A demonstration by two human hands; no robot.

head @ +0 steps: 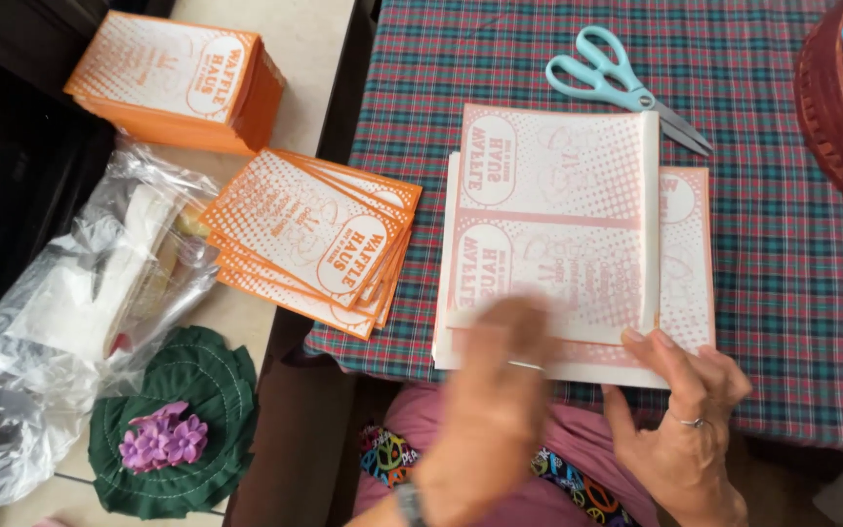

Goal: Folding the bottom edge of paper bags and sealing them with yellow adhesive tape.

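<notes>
Plaid cloth in red and green [782,322] covers the table, and a stack of large printed sheets [558,244] — orange and white, with dotted shading — lies at its near edge. One top sheet is folded back on itself, its crease standing along the right side. The left hand [495,390] is blurred over the near edge of the stack; I cannot tell how its fingers are set. The right hand [685,410], one ring on a finger, has its fingers pressed together, pinching the stack's near right corner. One pair of pale blue scissors [622,86] lies beyond the sheets. To the left sit two piles of small orange cards: one fanned [314,239], one squared [178,83]. One crumpled clear plastic bag [70,312] holds white paper, beside a green ruffled fabric mat [187,429] with purple flowers.
</notes>
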